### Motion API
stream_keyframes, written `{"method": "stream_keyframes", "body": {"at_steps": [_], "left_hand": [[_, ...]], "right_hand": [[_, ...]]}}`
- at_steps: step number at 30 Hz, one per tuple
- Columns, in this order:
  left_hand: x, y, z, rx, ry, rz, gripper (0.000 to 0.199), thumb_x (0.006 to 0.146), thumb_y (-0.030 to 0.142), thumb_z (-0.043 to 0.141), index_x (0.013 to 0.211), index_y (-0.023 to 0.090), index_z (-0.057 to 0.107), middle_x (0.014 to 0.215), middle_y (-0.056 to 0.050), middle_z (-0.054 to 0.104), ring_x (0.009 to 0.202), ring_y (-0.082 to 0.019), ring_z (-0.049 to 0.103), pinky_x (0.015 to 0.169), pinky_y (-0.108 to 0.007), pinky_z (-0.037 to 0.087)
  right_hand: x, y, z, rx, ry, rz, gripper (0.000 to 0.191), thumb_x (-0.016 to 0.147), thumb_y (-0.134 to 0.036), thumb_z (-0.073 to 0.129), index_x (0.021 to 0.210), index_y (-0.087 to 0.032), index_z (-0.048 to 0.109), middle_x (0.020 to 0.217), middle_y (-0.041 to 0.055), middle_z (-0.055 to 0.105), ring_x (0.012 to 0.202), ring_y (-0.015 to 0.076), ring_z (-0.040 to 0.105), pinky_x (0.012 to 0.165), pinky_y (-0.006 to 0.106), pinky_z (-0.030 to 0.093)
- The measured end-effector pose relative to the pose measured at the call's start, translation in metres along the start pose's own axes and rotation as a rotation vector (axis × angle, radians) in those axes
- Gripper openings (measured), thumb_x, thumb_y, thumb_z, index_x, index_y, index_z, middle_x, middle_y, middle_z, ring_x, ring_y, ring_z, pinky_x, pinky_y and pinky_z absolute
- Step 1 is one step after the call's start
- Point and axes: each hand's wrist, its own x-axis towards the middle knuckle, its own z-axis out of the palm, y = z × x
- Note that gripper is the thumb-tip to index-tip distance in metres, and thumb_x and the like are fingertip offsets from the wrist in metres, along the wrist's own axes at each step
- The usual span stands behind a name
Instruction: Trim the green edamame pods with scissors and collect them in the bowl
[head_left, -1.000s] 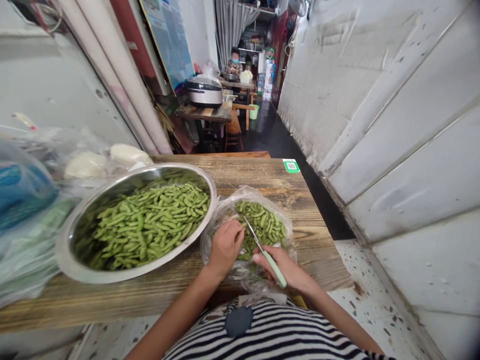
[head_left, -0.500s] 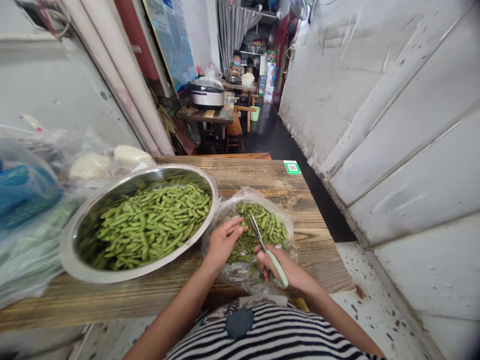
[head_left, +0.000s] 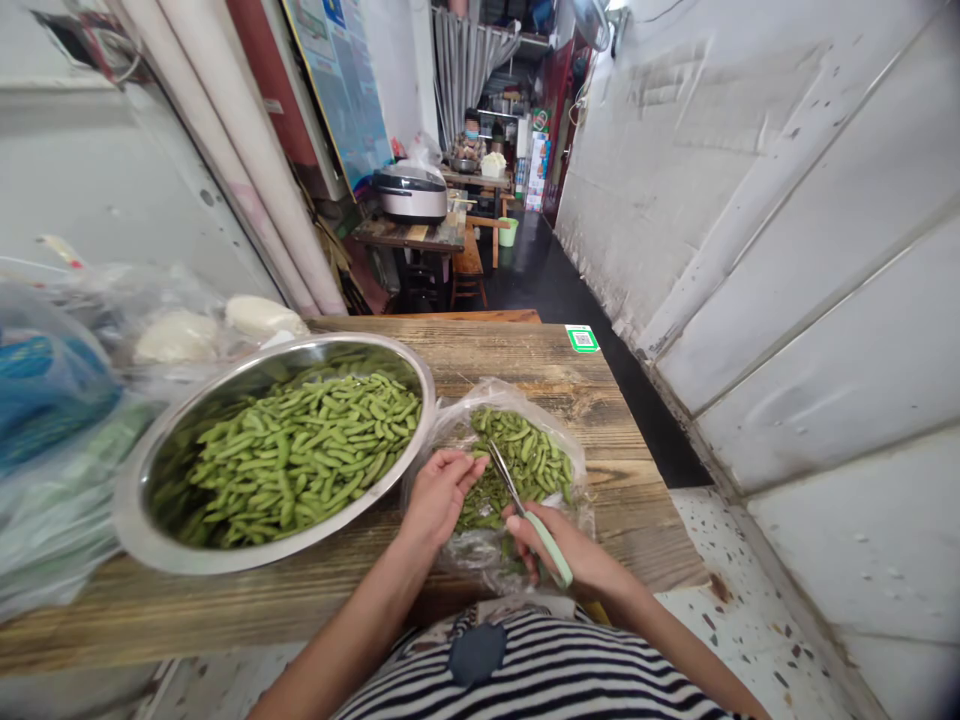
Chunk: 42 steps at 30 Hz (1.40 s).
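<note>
My right hand [head_left: 544,540] is closed round the light green handles of a pair of scissors [head_left: 508,478], whose blades point up and left over the pods. Just left of the blade tips, the fingers of my left hand [head_left: 442,492] are pinched together; a green pod seems to be at their tips, mostly hidden. Beneath both hands lies an open clear plastic bag [head_left: 571,440] holding green pods [head_left: 529,450] and trimmings. To the left, a large steel basin [head_left: 135,510] holds a big heap of green pods [head_left: 300,450].
Plastic bags [head_left: 52,390] crowd the left of the wooden table [head_left: 630,510]. A green-edged code card [head_left: 582,339] lies at its far right corner. Beyond stand a second table with a cooker [head_left: 410,193], a bench, a green bucket [head_left: 508,232] and a seated person [head_left: 469,145].
My left hand has moved slightly down and left, away from the pods' centre. The scissors have shifted a little down and left, and their blades look closer together. The view has tilted slightly.
</note>
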Motion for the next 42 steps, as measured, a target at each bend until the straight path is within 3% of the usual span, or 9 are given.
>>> {"method": "stream_keyframes", "body": {"at_steps": [16, 19, 22, 26, 29, 31, 32, 36, 42], "left_hand": [[-0.024, -0.001, 0.010, 0.148, 0.001, 0.048, 0.029, 0.052, 0.024, 0.081, 0.064, 0.013, 0.057, 0.069, -0.004, 0.068, 0.071, -0.016, 0.068, 0.074, -0.028, 0.053], [-0.024, 0.018, -0.003, 0.327, 0.114, 0.307, 0.029, 0.058, 0.031, 0.077, 0.072, 0.014, 0.058, 0.073, -0.004, 0.068, 0.068, -0.017, 0.067, 0.071, -0.032, 0.054], [-0.020, 0.061, -0.022, 0.643, 0.436, 0.752, 0.030, 0.069, 0.037, 0.069, 0.089, 0.015, 0.062, 0.082, -0.005, 0.069, 0.072, -0.018, 0.066, 0.074, -0.036, 0.053], [-0.016, 0.097, -0.034, 1.229, 0.613, 1.211, 0.037, 0.074, 0.034, 0.067, 0.106, 0.016, 0.064, 0.120, -0.015, 0.060, 0.113, -0.030, 0.054, 0.099, -0.049, 0.037], [-0.013, 0.071, -0.028, 1.460, 0.195, 1.310, 0.029, 0.081, 0.026, 0.058, 0.108, 0.016, 0.064, 0.111, -0.014, 0.065, 0.107, -0.027, 0.057, 0.095, -0.043, 0.040], [-0.007, 0.039, -0.022, 1.563, -0.262, 1.149, 0.025, 0.087, 0.019, 0.047, 0.102, 0.020, 0.066, 0.099, -0.008, 0.069, 0.093, -0.021, 0.062, 0.086, -0.035, 0.045], [-0.002, 0.024, -0.019, 1.615, -0.347, 1.040, 0.026, 0.088, 0.017, 0.044, 0.101, 0.020, 0.067, 0.097, -0.008, 0.070, 0.091, -0.020, 0.063, 0.084, -0.034, 0.045], [0.019, -0.006, -0.012, 1.821, -0.367, 0.748, 0.028, 0.085, 0.013, 0.044, 0.097, 0.017, 0.068, 0.095, -0.012, 0.069, 0.096, -0.026, 0.059, 0.085, -0.041, 0.042], [0.026, -0.002, -0.013, 1.665, -0.294, 0.626, 0.021, 0.080, 0.014, 0.049, 0.091, 0.016, 0.067, 0.093, -0.011, 0.068, 0.091, -0.026, 0.060, 0.082, -0.040, 0.043]], "right_hand": [[0.003, -0.004, 0.004, 0.086, 0.011, 0.023, 0.045, 0.076, -0.062, 0.057, 0.079, -0.018, 0.049, 0.049, -0.0086, 0.041, 0.033, 0.0061, 0.037, 0.029, 0.018, 0.035], [0.005, -0.002, 0.003, 0.129, 0.038, 0.041, 0.044, 0.074, -0.060, 0.061, 0.083, -0.017, 0.052, 0.048, -0.0092, 0.041, 0.033, 0.0055, 0.036, 0.029, 0.016, 0.033], [0.005, 0.001, -0.002, 0.132, 0.064, 0.055, 0.046, 0.074, -0.060, 0.062, 0.088, -0.017, 0.054, 0.048, -0.0092, 0.041, 0.036, 0.0061, 0.038, 0.031, 0.016, 0.034], [0.004, 0.004, -0.009, 0.087, 0.045, 0.003, 0.048, 0.077, -0.060, 0.058, 0.095, -0.016, 0.054, 0.051, -0.0073, 0.045, 0.042, 0.0082, 0.044, 0.040, 0.019, 0.040], [0.002, 0.005, -0.011, 0.039, 0.030, -0.060, 0.047, 0.082, -0.060, 0.051, 0.098, -0.016, 0.053, 0.055, -0.0048, 0.050, 0.048, 0.0104, 0.050, 0.047, 0.021, 0.043], [0.001, 0.006, -0.011, 0.046, 0.036, -0.055, 0.047, 0.083, -0.062, 0.049, 0.095, -0.017, 0.052, 0.055, -0.0049, 0.049, 0.047, 0.0106, 0.049, 0.044, 0.021, 0.042], [0.000, 0.007, -0.011, 0.058, 0.045, -0.042, 0.047, 0.082, -0.062, 0.050, 0.093, -0.017, 0.052, 0.054, -0.0055, 0.047, 0.045, 0.0103, 0.047, 0.041, 0.020, 0.041], [-0.002, 0.012, -0.013, 0.044, 0.061, 0.025, 0.044, 0.080, -0.061, 0.054, 0.090, -0.018, 0.052, 0.052, -0.0070, 0.044, 0.041, 0.0085, 0.042, 0.037, 0.019, 0.037], [-0.006, 0.006, -0.013, 0.012, 0.054, 0.039, 0.043, 0.079, -0.059, 0.057, 0.088, -0.017, 0.052, 0.049, -0.0079, 0.043, 0.037, 0.0067, 0.040, 0.035, 0.017, 0.034]]}}
